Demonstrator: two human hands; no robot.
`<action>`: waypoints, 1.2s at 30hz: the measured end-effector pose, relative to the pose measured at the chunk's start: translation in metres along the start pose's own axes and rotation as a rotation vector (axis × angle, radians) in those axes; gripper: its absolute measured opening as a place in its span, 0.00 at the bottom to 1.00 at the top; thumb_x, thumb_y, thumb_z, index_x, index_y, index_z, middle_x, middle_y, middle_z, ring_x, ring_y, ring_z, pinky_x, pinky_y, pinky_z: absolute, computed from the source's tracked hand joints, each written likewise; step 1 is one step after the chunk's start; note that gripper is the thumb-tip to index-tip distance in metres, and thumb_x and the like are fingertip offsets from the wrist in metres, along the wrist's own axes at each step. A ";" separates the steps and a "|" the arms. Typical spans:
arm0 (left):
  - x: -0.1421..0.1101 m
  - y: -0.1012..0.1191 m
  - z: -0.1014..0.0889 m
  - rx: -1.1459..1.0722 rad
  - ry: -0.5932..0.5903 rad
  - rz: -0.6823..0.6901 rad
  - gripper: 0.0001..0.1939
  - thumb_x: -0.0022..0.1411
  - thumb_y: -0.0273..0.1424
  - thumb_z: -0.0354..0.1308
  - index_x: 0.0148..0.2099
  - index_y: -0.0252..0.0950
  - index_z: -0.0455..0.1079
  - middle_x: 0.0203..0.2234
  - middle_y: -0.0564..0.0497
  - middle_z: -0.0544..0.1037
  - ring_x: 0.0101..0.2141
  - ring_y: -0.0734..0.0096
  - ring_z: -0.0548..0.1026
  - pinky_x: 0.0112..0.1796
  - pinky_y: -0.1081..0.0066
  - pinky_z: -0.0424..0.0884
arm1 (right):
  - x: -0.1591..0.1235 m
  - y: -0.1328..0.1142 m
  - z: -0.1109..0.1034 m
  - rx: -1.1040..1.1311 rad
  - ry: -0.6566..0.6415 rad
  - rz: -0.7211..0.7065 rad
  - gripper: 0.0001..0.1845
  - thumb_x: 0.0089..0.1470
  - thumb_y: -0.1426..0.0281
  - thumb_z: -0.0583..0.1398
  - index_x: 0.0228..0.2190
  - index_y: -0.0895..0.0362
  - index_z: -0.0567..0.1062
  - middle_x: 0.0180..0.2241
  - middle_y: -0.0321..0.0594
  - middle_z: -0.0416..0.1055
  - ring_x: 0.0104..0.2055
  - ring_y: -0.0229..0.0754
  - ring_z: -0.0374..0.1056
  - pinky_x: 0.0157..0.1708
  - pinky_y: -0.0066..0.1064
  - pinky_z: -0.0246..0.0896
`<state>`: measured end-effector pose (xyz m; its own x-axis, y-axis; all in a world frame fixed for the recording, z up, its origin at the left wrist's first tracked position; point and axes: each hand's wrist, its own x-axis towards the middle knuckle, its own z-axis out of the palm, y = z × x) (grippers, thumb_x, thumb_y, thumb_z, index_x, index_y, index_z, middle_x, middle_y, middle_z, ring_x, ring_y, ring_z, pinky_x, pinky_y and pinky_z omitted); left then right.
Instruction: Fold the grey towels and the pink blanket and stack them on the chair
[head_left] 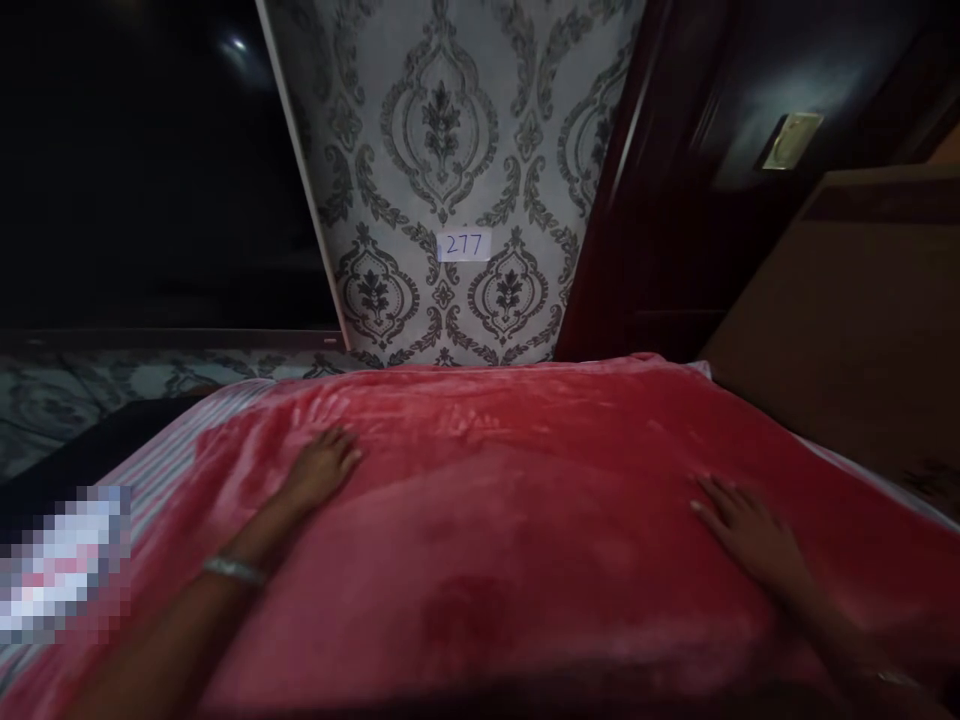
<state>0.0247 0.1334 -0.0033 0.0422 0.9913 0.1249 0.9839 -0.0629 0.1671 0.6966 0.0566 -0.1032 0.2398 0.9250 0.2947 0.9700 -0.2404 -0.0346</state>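
Red blanket [540, 500] lies spread before the patterned wall [442, 130]. Left hand [322, 468] and right hand [750, 530]: palms down over it, grip released on both. Material likely soft, pliable, slightly slippery; grasp by the edges.

Has the blanket [510, 490] spread across the front, with the left hand [324, 468] on its left part and the right hand [752, 530] (somewhat nearer) well apart on its right. Faces a wall [442, 130] behind the blanket's far edge, with a paper slip [463, 245] on it. Has a screen [150, 170] at left, a door panel [675, 190] at right bearing a plate [793, 141], and an upright board [862, 330] before that, beside the blanket's right edge.
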 end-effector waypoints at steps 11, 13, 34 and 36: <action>-0.191 -0.006 0.028 0.039 -0.015 0.036 0.30 0.65 0.43 0.46 0.67 0.44 0.64 0.67 0.46 0.62 0.68 0.55 0.57 0.65 0.53 0.54 | -0.025 -0.026 -0.027 0.101 -0.103 -0.068 0.30 0.65 0.59 0.44 0.60 0.56 0.70 0.63 0.48 0.65 0.66 0.55 0.58 0.61 0.54 0.57; -0.207 -0.019 0.029 0.074 0.063 0.010 0.29 0.65 0.43 0.45 0.65 0.42 0.67 0.65 0.44 0.66 0.66 0.53 0.61 0.64 0.51 0.57 | -0.049 -0.035 -0.020 0.203 -0.018 -0.194 0.28 0.64 0.59 0.46 0.57 0.55 0.74 0.60 0.48 0.68 0.63 0.53 0.62 0.62 0.49 0.58; -0.112 0.079 0.022 -0.243 0.118 0.384 0.11 0.65 0.32 0.52 0.45 0.36 0.73 0.42 0.43 0.78 0.45 0.62 0.74 0.50 0.63 0.69 | -0.065 -0.176 -0.036 0.672 0.049 -0.439 0.17 0.55 0.70 0.59 0.45 0.55 0.80 0.44 0.45 0.77 0.48 0.49 0.70 0.52 0.43 0.63; -0.104 0.086 0.029 -0.222 0.105 0.385 0.08 0.64 0.32 0.54 0.42 0.36 0.72 0.41 0.44 0.77 0.43 0.62 0.73 0.48 0.64 0.69 | -0.063 -0.190 -0.034 0.679 0.034 -0.448 0.16 0.54 0.71 0.60 0.45 0.55 0.80 0.44 0.44 0.77 0.49 0.49 0.70 0.52 0.41 0.63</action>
<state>0.1098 0.0283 -0.0300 0.3686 0.8744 0.3155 0.8386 -0.4593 0.2929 0.4956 0.0341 -0.0826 -0.1673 0.8792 0.4462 0.7882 0.3911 -0.4752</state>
